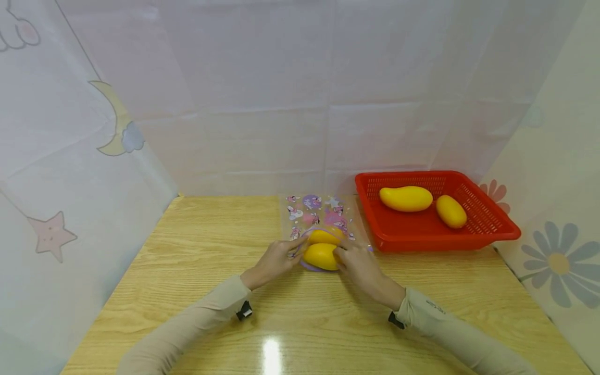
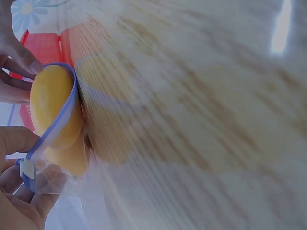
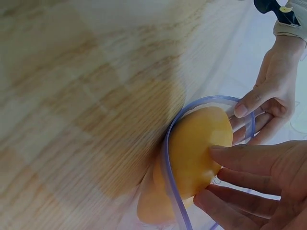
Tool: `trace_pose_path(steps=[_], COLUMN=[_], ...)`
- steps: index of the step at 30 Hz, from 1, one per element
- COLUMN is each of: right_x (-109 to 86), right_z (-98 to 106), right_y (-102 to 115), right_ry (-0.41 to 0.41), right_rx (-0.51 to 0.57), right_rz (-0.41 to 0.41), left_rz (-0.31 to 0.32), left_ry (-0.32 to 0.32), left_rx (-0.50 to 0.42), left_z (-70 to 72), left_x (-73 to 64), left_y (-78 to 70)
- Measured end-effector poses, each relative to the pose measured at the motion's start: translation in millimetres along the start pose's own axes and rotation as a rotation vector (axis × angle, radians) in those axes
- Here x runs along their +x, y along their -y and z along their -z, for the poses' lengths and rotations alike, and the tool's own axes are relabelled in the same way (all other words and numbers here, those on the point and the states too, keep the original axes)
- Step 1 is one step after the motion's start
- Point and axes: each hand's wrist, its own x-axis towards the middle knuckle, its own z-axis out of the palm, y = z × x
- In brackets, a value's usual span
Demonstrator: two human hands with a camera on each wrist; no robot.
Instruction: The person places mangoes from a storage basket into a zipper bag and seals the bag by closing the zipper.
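Note:
A clear zip bag [image 1: 307, 214] with pink and purple cartoon prints lies flat on the table, its purple-edged mouth towards me. Two yellow mangoes are at that mouth, the nearer mango [image 1: 321, 257] in front of the farther mango [image 1: 325, 237]. My left hand [image 1: 274, 262] pinches the bag's edge on the left, close by a white slider [image 2: 28, 169]. With thumb and fingers, my right hand [image 1: 362, 266] holds the right end of the nearer mango. In the right wrist view the bag's rim [image 3: 169, 165] loops around this mango.
A red plastic basket [image 1: 389, 245] stands to the right of the bag. Inside it lie a long mango [image 1: 407, 199] and a smaller mango [image 1: 451, 211]. The wooden table [image 1: 211, 234] ends at a pale cloth wall behind, with printed cloth at both sides.

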Motion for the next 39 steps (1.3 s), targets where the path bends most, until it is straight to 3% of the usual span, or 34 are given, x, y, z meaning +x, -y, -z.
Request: trace_pose_path(steps=[19,39], right_x=[-2.0,1.4], right_z=[1,14], right_y=[-2,-9], right_ry=[-0.035,0.009], right_rx=[0.037,0.014], right_rz=[-0.009,-0.113], left_rz=[-0.008,-0.025], left_ry=[0.003,0.003], left_rx=[-0.011,-0.025], left_z=[0.0,1.5], left_x=[-1.0,0.6], left_y=[-1.1,0.6])
